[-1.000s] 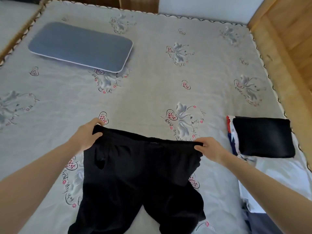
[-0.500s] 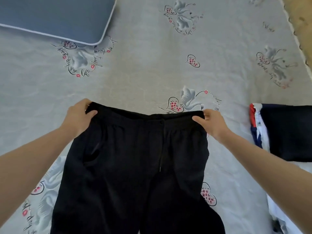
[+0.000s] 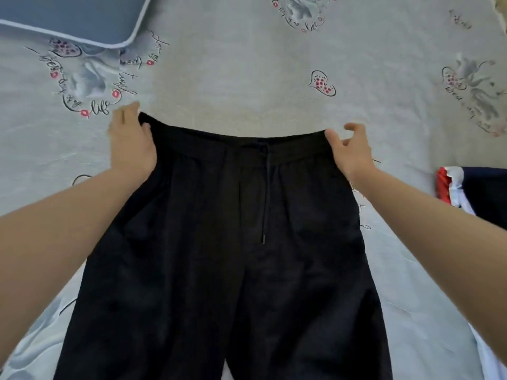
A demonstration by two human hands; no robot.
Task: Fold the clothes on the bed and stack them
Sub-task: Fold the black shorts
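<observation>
Black trousers point(image 3: 227, 256) lie flat on the bed sheet point(image 3: 247, 78), front side up, waistband toward the far side, legs running off the near edge of view. Drawstring point(image 3: 264, 193) hangs down the centre front from the waistband, metal tip resting on the fabric.

Left hand point(image 3: 131, 144): at the left waistband corner, fingers straight and together, lying flat on the sheet and the corner of the fabric. Thumb runs along the trouser edge. No curl round the cloth seen; reads as a flat hand resting on the corner, not a grip.

Right hand point(image 3: 351, 149): at the right waistband corner, thumb tip touching the top edge of the band. Fingers loosely bent and spread, lifted off the sheet just beyond the corner. Nothing between them; not gripping.

Hands are well apart, one per waistband corner, w/ the full width of the garment between them. Both forearms reach in from the near side, flanking the trouser body.

Folded clothes stack point(image 3: 477, 190): at right edge of view, on the bed, apart from the trousers and near the right forearm. Dark item on top; red and white edges show at its left side. Partly cut off by frame.

Blue pillow point(image 3: 68, 15): far left corner, well apart from the trousers
</observation>
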